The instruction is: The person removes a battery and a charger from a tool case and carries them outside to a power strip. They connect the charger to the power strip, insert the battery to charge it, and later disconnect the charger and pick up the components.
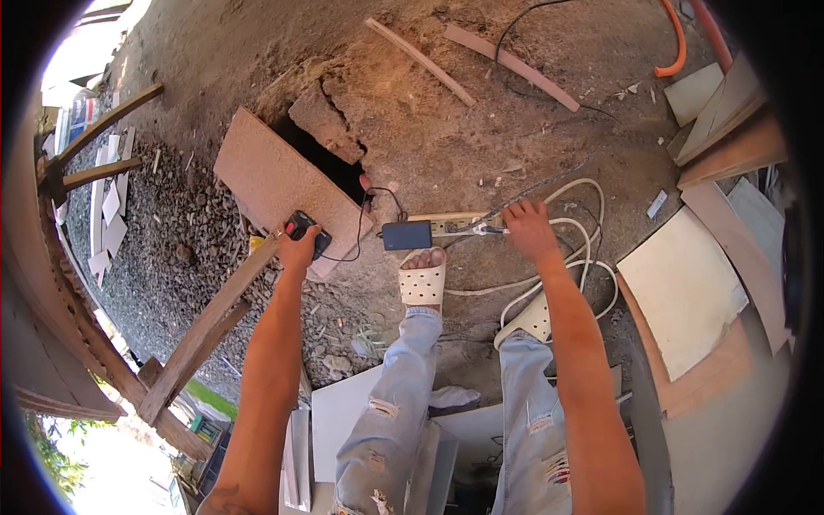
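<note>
A small black device [309, 233] is in my left hand [298, 246], its fingers closed round it, above the edge of a pinkish board [287, 176]. A thin black cable runs from the device towards a dark rectangular box [407, 235]. That box lies at the left end of a power strip [455, 225] on the ground, just in front of my left foot. My right hand [528, 227] is at the strip's right end, its fingers closed at a plug [491, 229] with a cord. White cable [592, 245] loops beside and beyond my right wrist.
A hole [318, 159] opens in the ground beside the pinkish board. Wooden beams [202, 343] stand at the left. Cut panels [682, 292] lie at the right. Two strips [515, 67] and an orange hose [678, 43] are farther ahead. White clogs [422, 283] are on my feet.
</note>
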A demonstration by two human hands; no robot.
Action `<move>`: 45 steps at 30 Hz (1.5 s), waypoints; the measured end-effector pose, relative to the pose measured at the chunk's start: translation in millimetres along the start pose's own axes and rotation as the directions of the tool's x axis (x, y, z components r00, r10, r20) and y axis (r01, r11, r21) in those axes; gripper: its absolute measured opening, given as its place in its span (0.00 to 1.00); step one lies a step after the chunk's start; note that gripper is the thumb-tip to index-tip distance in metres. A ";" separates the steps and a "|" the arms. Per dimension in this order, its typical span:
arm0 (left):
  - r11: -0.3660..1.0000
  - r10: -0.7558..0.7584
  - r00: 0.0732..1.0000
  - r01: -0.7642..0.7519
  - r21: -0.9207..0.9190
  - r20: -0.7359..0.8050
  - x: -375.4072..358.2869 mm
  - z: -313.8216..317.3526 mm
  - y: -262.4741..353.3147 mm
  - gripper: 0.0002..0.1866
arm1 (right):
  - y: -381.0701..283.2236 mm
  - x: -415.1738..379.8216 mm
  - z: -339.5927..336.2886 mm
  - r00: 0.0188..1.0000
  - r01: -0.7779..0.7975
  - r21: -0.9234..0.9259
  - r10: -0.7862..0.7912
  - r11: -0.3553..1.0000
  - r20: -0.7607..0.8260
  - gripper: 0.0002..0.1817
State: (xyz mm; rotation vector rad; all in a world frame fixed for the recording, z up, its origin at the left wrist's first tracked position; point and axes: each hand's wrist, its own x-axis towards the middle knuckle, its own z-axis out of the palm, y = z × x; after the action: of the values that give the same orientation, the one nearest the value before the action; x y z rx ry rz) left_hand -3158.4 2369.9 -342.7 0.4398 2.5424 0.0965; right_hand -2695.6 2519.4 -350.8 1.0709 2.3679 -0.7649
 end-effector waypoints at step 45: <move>0.699 0.687 0.337 -0.547 -0.460 0.644 -383.1 -325.8 289.2 0.13 | -331.0 -685.6 -177.4 0.256 -0.485 0.837 0.873 -0.255 0.415 0.21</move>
State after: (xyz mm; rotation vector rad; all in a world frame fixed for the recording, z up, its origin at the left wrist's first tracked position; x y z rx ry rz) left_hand -2944.5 2523.8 174.1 1.1097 1.3384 0.3185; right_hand -2562.1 2079.5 281.5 2.9306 0.5405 -1.4019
